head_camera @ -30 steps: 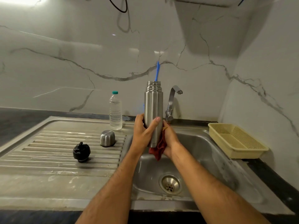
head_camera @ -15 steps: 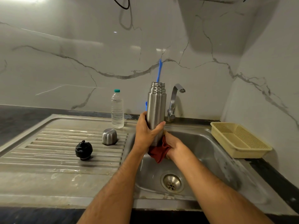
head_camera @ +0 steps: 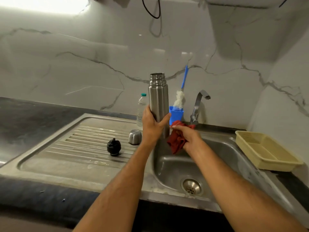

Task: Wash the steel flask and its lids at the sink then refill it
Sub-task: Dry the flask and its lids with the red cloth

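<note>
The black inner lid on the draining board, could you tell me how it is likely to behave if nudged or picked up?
The black inner lid looks rounded, so a nudge may well roll it along the ribbed draining board. It seems small and plastic, so probably light. The knob on top should offer an easy pinch.

a dark table held a steel sink unit. on its ribbed drainboard sat a black stopper, a steel cap and a water bottle. a yellow basket sat at the right.
</note>
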